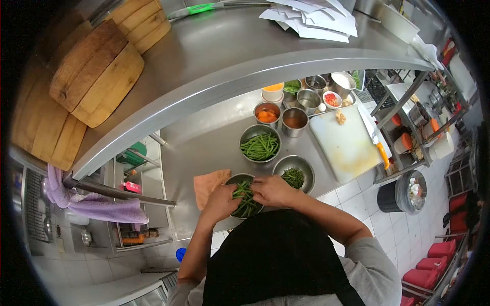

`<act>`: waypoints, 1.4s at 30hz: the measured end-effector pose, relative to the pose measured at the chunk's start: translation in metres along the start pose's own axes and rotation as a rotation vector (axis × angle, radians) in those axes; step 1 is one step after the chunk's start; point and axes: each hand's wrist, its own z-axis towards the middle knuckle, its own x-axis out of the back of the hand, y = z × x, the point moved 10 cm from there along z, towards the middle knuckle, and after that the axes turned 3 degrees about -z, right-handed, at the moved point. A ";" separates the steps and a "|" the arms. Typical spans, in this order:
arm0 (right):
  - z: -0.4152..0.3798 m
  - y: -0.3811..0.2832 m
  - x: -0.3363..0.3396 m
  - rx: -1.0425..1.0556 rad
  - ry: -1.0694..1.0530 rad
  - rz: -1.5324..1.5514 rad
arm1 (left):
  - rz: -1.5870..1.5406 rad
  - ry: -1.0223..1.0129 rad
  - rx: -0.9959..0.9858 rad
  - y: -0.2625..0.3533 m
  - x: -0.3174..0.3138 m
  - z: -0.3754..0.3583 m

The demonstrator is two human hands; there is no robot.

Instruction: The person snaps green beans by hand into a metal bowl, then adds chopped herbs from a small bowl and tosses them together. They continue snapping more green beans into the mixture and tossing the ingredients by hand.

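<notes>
Both my hands are over a metal bowl (240,178) of green beans (246,204) close to my body. My left hand (222,201) is curled at the bowl's left side, with fingers closed on some beans. From the right, my right hand (275,191) reaches over the rim, its fingers pinched on the beans' ends. Just beyond stands a larger metal bowl (243,136) full of whole green beans (260,148). To the right, another metal bowl (309,171) holds finely cut green pieces (293,178). An orange cloth (208,186) lies left of my left hand.
A white cutting board (337,145) and an orange-handled knife (375,135) lie to the right. Several metal containers (295,122) stand at the back. A steel shelf (214,46) overhangs the table, carrying wooden blocks (97,74) and papers (316,20). A bin (390,199) stands on the floor.
</notes>
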 end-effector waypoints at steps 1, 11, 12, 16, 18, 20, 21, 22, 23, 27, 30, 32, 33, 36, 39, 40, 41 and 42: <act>-0.001 0.004 -0.005 -0.041 -0.020 -0.005 | 0.005 -0.014 0.013 -0.001 -0.003 -0.001; -0.023 0.060 -0.034 -0.438 0.203 0.949 | -1.105 0.229 0.413 -0.043 -0.014 -0.005; -0.024 0.056 -0.041 -0.427 0.156 1.005 | -1.117 0.250 0.409 -0.040 -0.012 -0.004; -0.026 0.045 -0.052 -0.436 0.018 1.048 | -1.105 0.276 0.346 -0.045 -0.018 0.001; -0.026 0.042 -0.057 -0.420 -0.030 0.974 | -1.088 0.279 0.308 -0.039 -0.017 0.002; -0.020 0.038 -0.052 -0.325 0.059 0.871 | -1.042 0.311 0.271 -0.030 -0.014 0.002; -0.018 0.033 -0.042 -0.227 0.147 0.765 | -1.046 0.310 0.277 -0.027 -0.014 0.002; -0.021 0.034 -0.045 -0.234 0.142 0.768 | -1.011 0.307 0.253 -0.022 -0.012 0.002; -0.025 0.045 -0.051 -0.346 0.142 0.730 | -0.976 0.304 0.230 -0.018 -0.012 0.001; -0.029 0.079 -0.028 -0.229 0.303 0.163 | -1.225 0.391 0.246 -0.027 -0.031 -0.010; -0.072 0.127 -0.007 -0.740 0.404 1.085 | -1.355 0.493 0.263 -0.047 -0.028 -0.013; -0.081 0.113 0.041 -0.547 0.453 0.644 | -0.650 0.294 0.217 -0.057 -0.029 -0.013; -0.088 0.115 0.044 -0.549 0.450 0.645 | -0.652 0.293 0.220 -0.067 -0.033 -0.013; -0.102 0.103 0.040 -0.453 0.177 -0.123 | -0.409 0.061 0.253 -0.076 -0.064 -0.004; -0.113 0.103 0.037 -0.498 0.261 -0.054 | 0.222 -0.159 0.245 -0.078 -0.084 0.001; -0.112 0.101 0.033 -0.505 0.266 -0.046 | 0.235 -0.184 0.245 -0.078 -0.089 0.003; -0.111 0.097 0.033 -0.499 0.319 0.025 | 0.247 -0.210 0.241 -0.079 -0.093 0.004; -0.109 0.094 0.036 -0.492 0.376 0.092 | 0.254 -0.217 0.233 -0.080 -0.095 0.007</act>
